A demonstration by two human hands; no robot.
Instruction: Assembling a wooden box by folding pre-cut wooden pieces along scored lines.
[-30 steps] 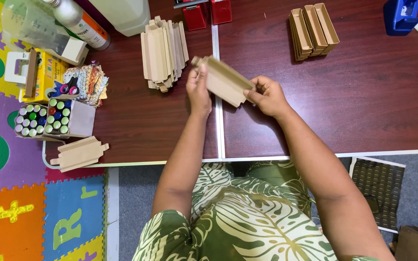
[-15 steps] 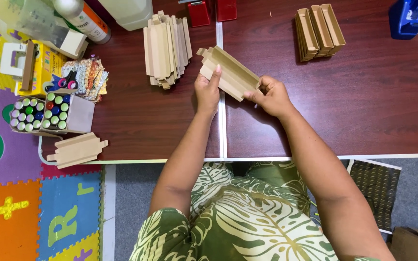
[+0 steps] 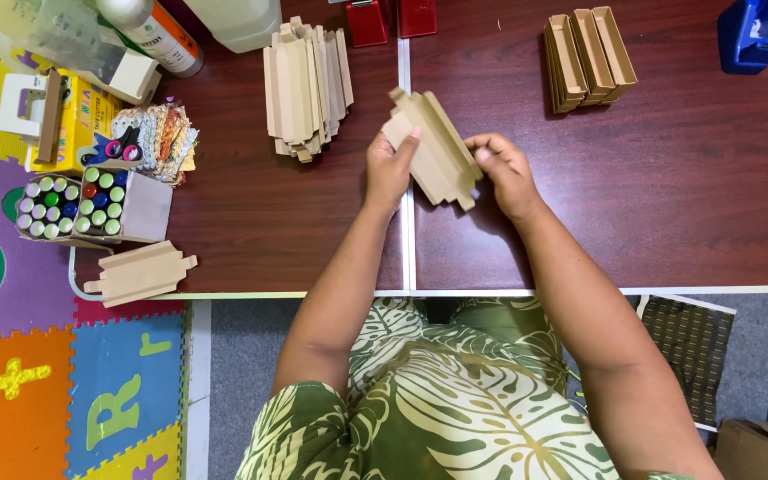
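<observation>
Gripping a flat cardboard piece, left hand and right hand.

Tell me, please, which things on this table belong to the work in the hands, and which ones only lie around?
Belong to the work:
- flat tan cardboard piece, held by left hand and right hand
- stack of flat tan cardboard blanks
- row of folded tan cardboard trays

Only lying around:
- box of coloured paint bottles
- blue tape dispenser
- two red holders
- plastic bottles
</observation>
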